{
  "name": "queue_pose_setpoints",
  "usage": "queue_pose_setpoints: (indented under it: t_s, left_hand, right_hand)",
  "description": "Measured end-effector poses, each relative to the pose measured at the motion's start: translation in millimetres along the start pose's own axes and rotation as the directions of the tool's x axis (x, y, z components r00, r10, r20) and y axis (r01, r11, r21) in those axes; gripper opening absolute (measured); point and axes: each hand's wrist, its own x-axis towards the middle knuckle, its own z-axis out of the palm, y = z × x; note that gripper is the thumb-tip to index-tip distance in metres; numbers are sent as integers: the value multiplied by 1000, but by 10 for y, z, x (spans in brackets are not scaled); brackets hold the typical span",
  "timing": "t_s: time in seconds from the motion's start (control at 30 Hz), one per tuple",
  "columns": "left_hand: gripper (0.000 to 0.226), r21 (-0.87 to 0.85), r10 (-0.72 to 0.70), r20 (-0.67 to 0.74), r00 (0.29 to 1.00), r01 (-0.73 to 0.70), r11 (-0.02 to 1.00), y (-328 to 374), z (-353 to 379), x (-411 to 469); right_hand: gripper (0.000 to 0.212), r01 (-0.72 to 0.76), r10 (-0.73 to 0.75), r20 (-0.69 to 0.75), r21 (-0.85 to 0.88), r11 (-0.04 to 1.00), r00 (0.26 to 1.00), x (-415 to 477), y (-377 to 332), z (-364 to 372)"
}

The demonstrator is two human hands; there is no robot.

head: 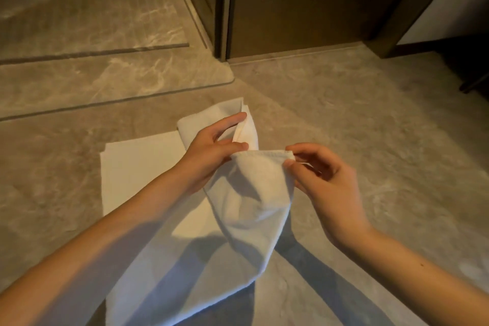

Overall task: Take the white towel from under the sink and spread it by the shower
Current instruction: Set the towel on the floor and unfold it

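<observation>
Head view looks down on two bare hands working a white towel above the floor. The right hand pinches the hemmed top edge of the towel at its corner between thumb and forefinger, the other fingers curled loosely behind. The left hand grips the same hem at the other end, thumb on top, while its forefinger reaches forward onto a still-folded wad of the cloth beyond. Between the two grips the hem runs short and nearly level, and the fabric hangs below it in soft, bunched folds.

Lower down the towel meets the floor, where part of it already lies flat as a pale rectangle spreading to the left and toward the bottom of the frame. Shadows of both forearms fall across it.

Underneath is a marbled grey-beige stone floor. To the upper left a slightly raised stone threshold with a rounded corner sits just beyond the towel. Dark wooden door panels stand at the back.

Both forearms reach in from the lower corners, bare, wrists raised, converging on the hem.
</observation>
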Motion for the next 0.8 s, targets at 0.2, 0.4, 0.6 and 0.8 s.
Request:
queue_pose_setpoints:
  t_s: [0.2,0.4,0.6,0.8]
  left_hand:
    - [59,57,-23,54,998,20,998,-221,649,302]
    - [62,183,-120,82,989,104,978,-597,1225,490]
    - [65,241,-258,245,934,200,950,-1078,1426,639]
    - [63,378,-151,279,948,36,925,-1219,1023,563]
  right_hand:
    - [14,-147,131,-228,-55,988,965,-36,172,-529]
    - [12,-385,420,-435,171,907,796,-149,597,-954]
    - [14,-551,580,-587,255,795,565,-156,1141,-1282]
    - [13,-693,530,-654,13,721,540,-156,1422,-1450]
